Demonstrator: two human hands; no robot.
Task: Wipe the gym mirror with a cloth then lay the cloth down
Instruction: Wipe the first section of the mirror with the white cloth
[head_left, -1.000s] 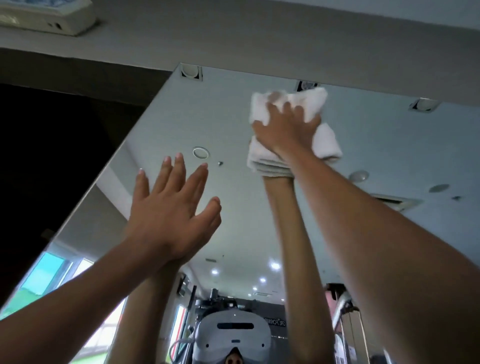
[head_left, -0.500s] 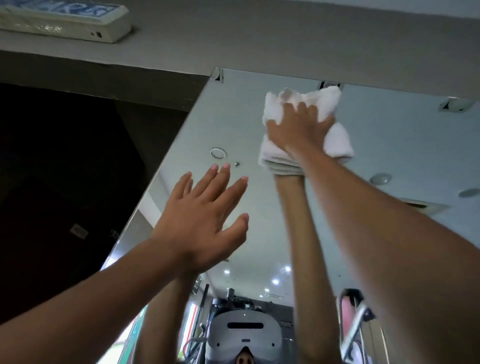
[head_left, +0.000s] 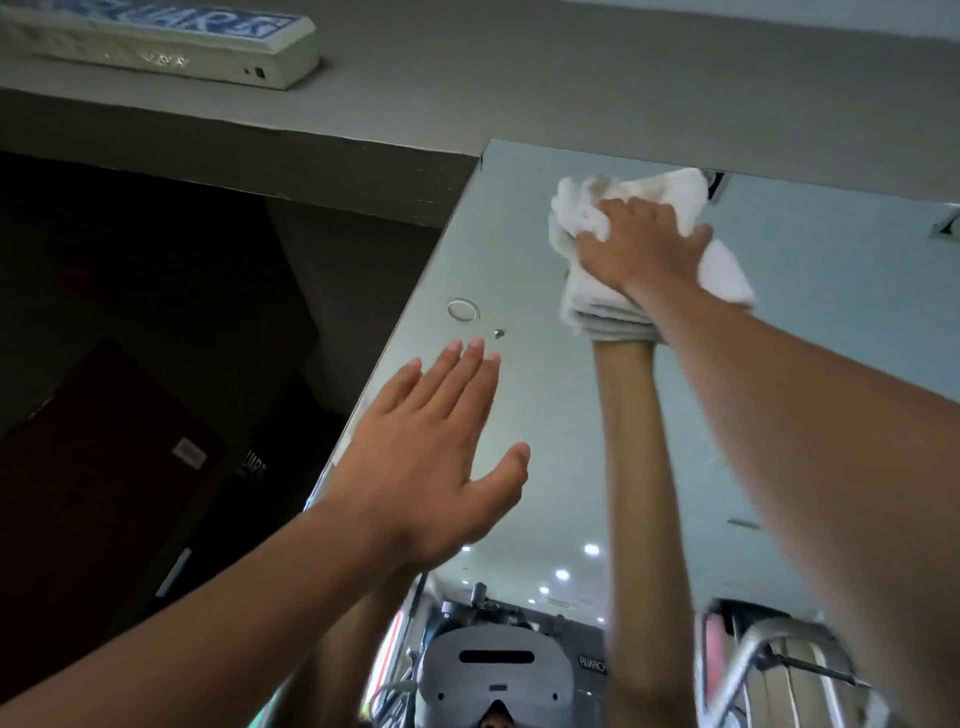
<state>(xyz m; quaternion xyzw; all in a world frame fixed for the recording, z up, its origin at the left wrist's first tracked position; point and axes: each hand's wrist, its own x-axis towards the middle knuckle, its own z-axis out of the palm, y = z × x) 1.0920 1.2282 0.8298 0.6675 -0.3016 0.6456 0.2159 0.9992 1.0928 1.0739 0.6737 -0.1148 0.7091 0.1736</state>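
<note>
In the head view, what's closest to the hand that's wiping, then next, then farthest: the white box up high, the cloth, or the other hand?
1. Cloth: gripped by the right hand, against the mirror.
2. Left hand: lower left, open.
3. White box: far top left, up high.

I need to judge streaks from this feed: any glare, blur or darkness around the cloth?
Head view: the mirror around the cloth is evenly lit, no glare; reflected ceiling lights make bright spots lower down; the right hand holding the cloth is fairly sharp, the reflected metal frame at lower right motion-smeared; the recess left of the mirror is nearly black.
</note>
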